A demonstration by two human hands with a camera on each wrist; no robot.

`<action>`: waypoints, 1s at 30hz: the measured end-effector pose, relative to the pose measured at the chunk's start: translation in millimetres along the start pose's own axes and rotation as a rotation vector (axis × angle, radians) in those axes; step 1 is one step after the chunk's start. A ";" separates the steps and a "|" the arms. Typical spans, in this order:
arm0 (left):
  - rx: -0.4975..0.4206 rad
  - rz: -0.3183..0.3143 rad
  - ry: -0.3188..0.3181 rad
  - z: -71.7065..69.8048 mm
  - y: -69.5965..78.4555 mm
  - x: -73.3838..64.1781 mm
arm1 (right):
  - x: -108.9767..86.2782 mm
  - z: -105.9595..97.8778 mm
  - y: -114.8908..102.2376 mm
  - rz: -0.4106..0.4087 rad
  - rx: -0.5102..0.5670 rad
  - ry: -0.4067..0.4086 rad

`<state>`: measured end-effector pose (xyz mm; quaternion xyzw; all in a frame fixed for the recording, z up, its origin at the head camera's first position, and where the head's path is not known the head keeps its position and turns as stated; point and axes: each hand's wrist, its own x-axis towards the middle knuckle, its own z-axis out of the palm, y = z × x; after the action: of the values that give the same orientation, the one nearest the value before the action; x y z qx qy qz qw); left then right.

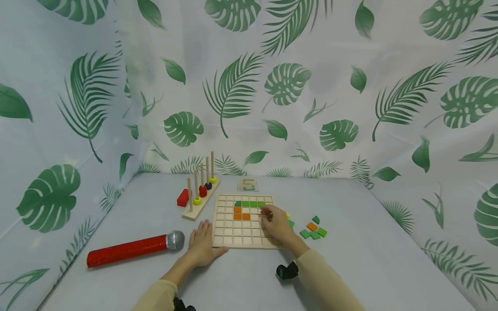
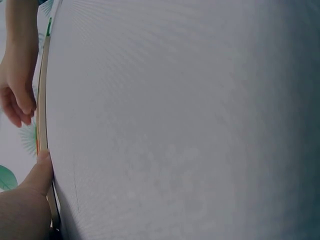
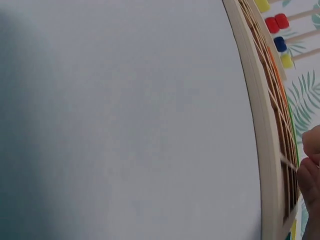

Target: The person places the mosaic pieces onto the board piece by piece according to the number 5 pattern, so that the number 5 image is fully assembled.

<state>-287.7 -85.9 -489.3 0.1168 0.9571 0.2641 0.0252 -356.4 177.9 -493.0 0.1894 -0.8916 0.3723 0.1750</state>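
Note:
On the table lies a square wooden grid board. A row of green tiles sits near its far edge, with several orange tiles below. My left hand rests flat at the board's near left corner, fingers spread, its thumb along the front edge. My right hand is over the board's right side, fingers bent down by the end of the green row. In the right wrist view its thumb and fingertips come close together; I cannot tell whether a tile is between them.
Loose green and orange tiles lie right of the board, some partly behind the right hand. A patterned card lies beyond it. To the left stand a peg stand with beads, a red block and a red microphone.

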 end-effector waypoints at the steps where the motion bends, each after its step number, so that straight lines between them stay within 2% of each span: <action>1: 0.000 -0.002 -0.002 -0.5 0.4 -0.4 | -1.6 -2.1 2.4 -0.003 0.000 0.009; 4: -0.005 -0.002 -0.005 -1.2 1.1 -1.4 | -6.7 -8.7 7.8 -0.004 -0.007 0.041; 11: -0.005 0.000 -0.005 -2.6 2.9 -3.5 | -17.3 -21.6 21.6 0.047 -0.086 0.125; 17: -0.010 0.005 -0.005 -2.4 3.3 -3.6 | -23.8 -37.9 32.2 0.087 -0.099 0.179; 22: -0.007 0.011 -0.004 -1.6 3.4 -2.8 | -31.2 -54.9 40.4 0.142 -0.137 0.186; 30: 0.006 0.018 -0.004 -1.7 2.2 -3.1 | -44.1 -78.8 53.0 0.153 -0.185 0.192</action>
<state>-284.4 -85.7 -486.8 0.1259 0.9567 0.2614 0.0247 -329.5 279.1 -492.5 0.0677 -0.9131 0.3171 0.2472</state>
